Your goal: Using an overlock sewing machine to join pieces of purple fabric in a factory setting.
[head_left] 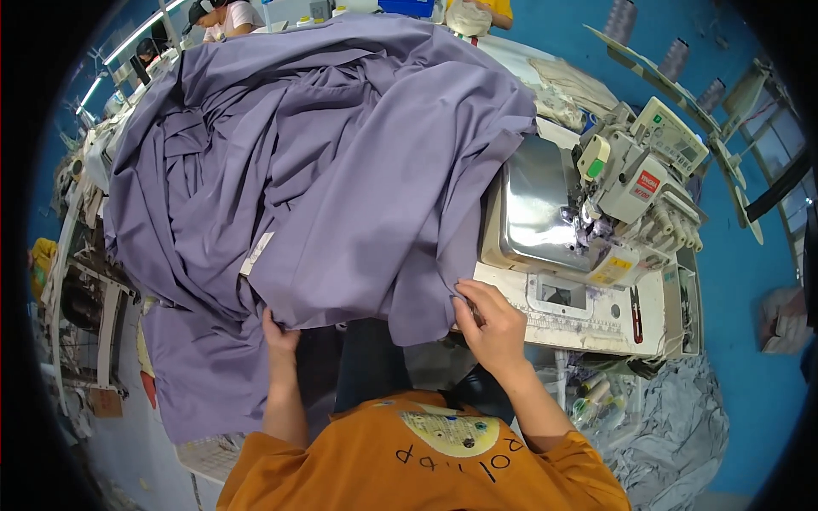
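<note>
A large, crumpled sheet of purple-grey fabric (358,196) covers most of the sewing table and hangs over its front edge on the left. My left hand (281,336) grips the fabric's near edge, its fingers partly hidden behind the cloth. At the lower right corner of the cloth, my right hand (492,324) pinches the edge between thumb and fingers. Just right of the fabric stands an overlock sewing machine (626,183) with a shiny metal cover plate (538,200). A small pale label or paper (256,254) shows among the folds.
Red-handled thread snips (636,315) lie on the white table edge at right. Thread cones (673,60) stand on a rack behind the machine. Below the table on the right is a heap of grey fabric (677,430). Other people (232,19) sit at the far side.
</note>
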The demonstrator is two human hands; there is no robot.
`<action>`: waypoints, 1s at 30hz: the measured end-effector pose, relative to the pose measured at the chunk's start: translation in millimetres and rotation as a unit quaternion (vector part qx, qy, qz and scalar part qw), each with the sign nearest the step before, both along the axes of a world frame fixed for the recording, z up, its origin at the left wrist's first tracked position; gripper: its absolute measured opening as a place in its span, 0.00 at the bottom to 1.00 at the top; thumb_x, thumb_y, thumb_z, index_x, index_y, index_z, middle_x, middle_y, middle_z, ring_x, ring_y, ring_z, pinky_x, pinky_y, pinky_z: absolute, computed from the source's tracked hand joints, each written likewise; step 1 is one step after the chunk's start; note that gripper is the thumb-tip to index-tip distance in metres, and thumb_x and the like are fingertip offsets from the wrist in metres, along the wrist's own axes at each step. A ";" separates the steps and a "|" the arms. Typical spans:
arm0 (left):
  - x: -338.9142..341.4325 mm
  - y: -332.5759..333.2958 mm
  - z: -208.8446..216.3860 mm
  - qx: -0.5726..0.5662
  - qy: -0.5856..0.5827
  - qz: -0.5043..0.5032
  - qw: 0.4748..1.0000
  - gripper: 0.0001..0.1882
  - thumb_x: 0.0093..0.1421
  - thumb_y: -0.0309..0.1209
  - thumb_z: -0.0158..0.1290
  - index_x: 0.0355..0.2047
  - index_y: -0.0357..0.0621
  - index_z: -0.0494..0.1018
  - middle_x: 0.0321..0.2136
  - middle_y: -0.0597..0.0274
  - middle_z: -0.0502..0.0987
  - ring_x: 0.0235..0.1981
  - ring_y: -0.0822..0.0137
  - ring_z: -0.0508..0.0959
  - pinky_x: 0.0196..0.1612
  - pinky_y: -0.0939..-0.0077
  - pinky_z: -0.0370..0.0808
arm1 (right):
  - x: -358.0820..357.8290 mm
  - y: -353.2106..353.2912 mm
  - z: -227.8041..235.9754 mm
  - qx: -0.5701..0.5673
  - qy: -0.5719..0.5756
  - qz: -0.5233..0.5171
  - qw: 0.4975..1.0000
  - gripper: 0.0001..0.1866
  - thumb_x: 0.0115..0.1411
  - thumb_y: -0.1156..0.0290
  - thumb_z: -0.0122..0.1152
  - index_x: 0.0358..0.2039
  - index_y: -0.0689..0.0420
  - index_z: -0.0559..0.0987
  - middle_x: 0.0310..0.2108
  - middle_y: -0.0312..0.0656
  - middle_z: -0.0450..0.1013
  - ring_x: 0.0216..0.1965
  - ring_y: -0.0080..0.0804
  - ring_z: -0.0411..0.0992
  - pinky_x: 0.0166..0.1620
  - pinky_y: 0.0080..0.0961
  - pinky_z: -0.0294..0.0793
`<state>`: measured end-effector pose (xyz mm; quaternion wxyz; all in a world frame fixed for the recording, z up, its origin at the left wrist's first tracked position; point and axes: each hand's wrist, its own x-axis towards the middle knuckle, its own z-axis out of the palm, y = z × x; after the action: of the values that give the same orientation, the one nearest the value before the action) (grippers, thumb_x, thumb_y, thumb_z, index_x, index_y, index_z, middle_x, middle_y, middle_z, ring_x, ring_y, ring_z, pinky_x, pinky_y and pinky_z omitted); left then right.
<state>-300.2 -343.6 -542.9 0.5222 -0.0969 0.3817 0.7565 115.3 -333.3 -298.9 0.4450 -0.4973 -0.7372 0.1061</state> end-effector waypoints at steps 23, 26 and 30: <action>-229.5 214.4 523.6 -0.034 0.623 -0.052 0.780 0.29 0.61 0.47 0.52 0.56 0.38 0.69 0.55 0.51 0.72 0.52 0.53 0.74 0.55 0.64 0.71 | -3.0 4.0 -10.1 0.104 -0.110 -0.049 0.987 0.05 0.51 0.76 0.66 0.31 0.58 0.81 0.34 0.40 0.79 0.29 0.36 0.77 0.32 0.26 0.77; -122.4 194.7 413.2 -0.125 0.877 -0.084 0.457 0.45 0.48 0.50 0.66 0.62 0.42 0.63 0.59 0.51 0.68 0.59 0.55 0.68 0.57 0.64 0.68 | -3.6 6.7 -9.9 0.121 -0.128 -0.049 0.983 0.05 0.51 0.76 0.66 0.30 0.58 0.81 0.35 0.40 0.79 0.29 0.35 0.77 0.31 0.25 0.76; 21.1 117.8 343.0 0.083 0.964 -0.215 0.132 0.62 0.22 0.32 0.74 0.64 0.51 0.59 0.66 0.48 0.54 0.65 0.46 0.57 0.66 0.56 0.58 | 0.1 5.0 -10.2 0.116 -0.125 -0.036 0.985 0.05 0.50 0.76 0.66 0.30 0.58 0.81 0.35 0.40 0.79 0.28 0.35 0.77 0.31 0.25 0.76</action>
<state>-279.1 -225.8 -199.9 -0.1280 0.8420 0.5117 0.1131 115.4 -328.3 -309.2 0.4071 -0.4783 -0.7759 -0.0594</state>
